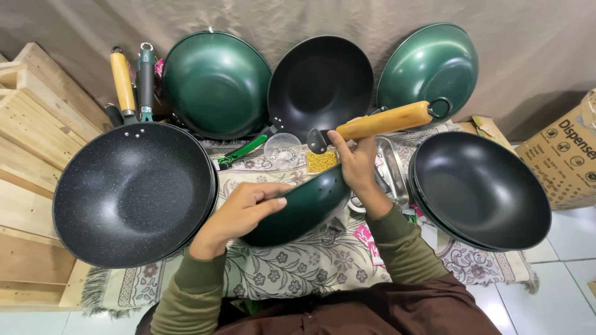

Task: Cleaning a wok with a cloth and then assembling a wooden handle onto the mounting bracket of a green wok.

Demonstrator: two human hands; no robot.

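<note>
At the centre of the frame we see the left hand (245,208) laid on the outside of a dark green wok body (298,208), its fingers (270,203) spread flat along the curved wall, pressing rather than closing round it. The wok is tilted, its underside turned toward us, and sits just above a floral patterned cloth (310,263) spread below.

The right hand (359,162), a little right of centre, has its fingers wrapped round the dark end of a wooden handle (385,121). That handle runs up and to the right, ending in a metal hanging loop. Its dark end lies just above the wok's rim; whether the two actually touch we cannot tell.

At the left of the frame lies a large speckled black wok (133,192), atop what looks like a stack. At the right, another stack of black-lined woks (481,189) rests on the cloth. Along the top, leaning on a beige fabric backdrop, stand a green wok (217,84), a black one (320,84) and a second green one (428,65).

Between the hands and those we see a small clear cup (282,149) and a bag of yellowish small parts (321,161). Loose handles (133,80) stand at upper left, beside wooden slats (28,124). A cardboard box (568,155) sits at the right edge.
</note>
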